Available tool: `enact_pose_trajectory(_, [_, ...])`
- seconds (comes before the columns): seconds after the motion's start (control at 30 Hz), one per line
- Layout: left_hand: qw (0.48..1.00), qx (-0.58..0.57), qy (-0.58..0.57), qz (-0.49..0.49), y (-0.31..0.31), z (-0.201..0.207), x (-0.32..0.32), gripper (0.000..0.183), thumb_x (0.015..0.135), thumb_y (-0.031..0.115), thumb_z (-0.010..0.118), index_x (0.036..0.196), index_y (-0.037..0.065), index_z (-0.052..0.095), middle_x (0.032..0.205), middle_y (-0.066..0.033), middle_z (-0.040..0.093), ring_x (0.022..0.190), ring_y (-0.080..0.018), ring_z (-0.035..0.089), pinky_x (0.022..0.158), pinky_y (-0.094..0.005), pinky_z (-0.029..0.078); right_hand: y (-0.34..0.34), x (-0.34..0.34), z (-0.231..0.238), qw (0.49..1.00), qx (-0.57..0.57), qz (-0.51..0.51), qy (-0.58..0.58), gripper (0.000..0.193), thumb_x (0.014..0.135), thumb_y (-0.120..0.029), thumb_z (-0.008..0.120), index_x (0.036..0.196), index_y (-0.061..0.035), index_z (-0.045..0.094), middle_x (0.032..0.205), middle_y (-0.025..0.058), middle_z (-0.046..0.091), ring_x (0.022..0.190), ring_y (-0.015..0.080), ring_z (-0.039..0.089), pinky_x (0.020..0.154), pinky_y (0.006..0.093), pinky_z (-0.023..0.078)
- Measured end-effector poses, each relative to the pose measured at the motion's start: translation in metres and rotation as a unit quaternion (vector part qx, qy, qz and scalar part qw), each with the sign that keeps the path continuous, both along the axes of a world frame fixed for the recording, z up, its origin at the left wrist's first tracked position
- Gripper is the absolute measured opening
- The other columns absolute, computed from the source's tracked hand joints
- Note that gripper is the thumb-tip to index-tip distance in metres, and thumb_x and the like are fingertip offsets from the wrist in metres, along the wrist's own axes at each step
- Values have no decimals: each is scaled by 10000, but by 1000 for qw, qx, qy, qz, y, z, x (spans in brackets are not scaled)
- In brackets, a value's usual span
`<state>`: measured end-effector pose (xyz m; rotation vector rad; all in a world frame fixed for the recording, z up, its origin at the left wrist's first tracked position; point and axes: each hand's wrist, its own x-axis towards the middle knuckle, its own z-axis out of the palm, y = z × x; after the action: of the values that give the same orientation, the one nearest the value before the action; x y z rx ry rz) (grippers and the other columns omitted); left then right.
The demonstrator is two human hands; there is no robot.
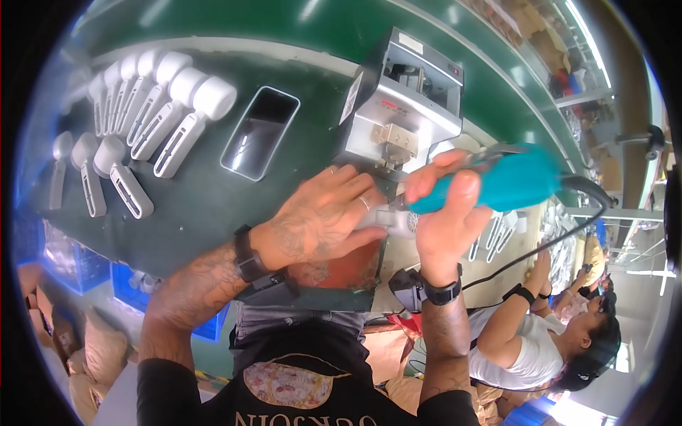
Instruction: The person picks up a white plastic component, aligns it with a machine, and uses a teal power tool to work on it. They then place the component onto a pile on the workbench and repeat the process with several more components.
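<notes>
The left hand has its fingers bent and its thumb a little apart from them, with a small pale plastic piece pinched between. The right hand has its fingers curled around a fat teal power tool with a black cord at its back end. The pale piece is low in the middle, between the two hands, near the right edge of the dark green table. A boxy grey and black metal machine stands just past the hands, so there is little room that way. To the left there is more room: a wide bit of green top shows between the left arm and the white plastic handles with round heads. A black-screened phone with a pale rim lies between those handles and the machine. The hands cover much of the pale piece. The teal tool is blurry, and I cannot tell if its tip touches the piece. The farthest left handles look hazy.
</notes>
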<state>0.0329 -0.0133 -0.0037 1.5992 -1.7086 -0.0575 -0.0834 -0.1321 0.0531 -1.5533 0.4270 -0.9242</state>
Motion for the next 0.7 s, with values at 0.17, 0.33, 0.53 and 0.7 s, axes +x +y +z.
enact_pose_trajectory(0.17, [999,43,7,-13,4,2,3,362,788,274,737,1078,74,654,993,-84,596,914,-271,563,819,-387,469,-15,37,10,993,-97,-35,-63,447,1029,-413,495,1037,34,514,711,77,533,645,185,549,614,321,468])
enact_pose_trajectory(0.33, [998,46,32,-26,2,3,1,384,762,220,711,1113,77,646,1008,-95,598,943,-282,566,849,-398,467,-21,44,-3,994,-78,-30,-75,385,1038,-359,489,939,12,514,701,80,526,642,184,544,604,318,459])
enact_pose_trajectory(0.53, [1000,-12,20,-12,4,-1,5,310,758,206,705,999,32,617,918,-97,553,866,-290,532,778,-397,450,-2,25,6,999,-40,-14,-3,418,1020,-412,514,995,5,517,688,65,515,614,178,522,578,320,441])
enact_pose_trajectory(0.7, [998,33,38,-25,3,7,6,300,797,168,685,1069,51,635,974,-101,574,908,-300,544,809,-408,451,12,-24,9,1000,-12,-2,-13,649,921,-638,541,1066,-6,501,653,54,487,570,167,487,542,316,409])
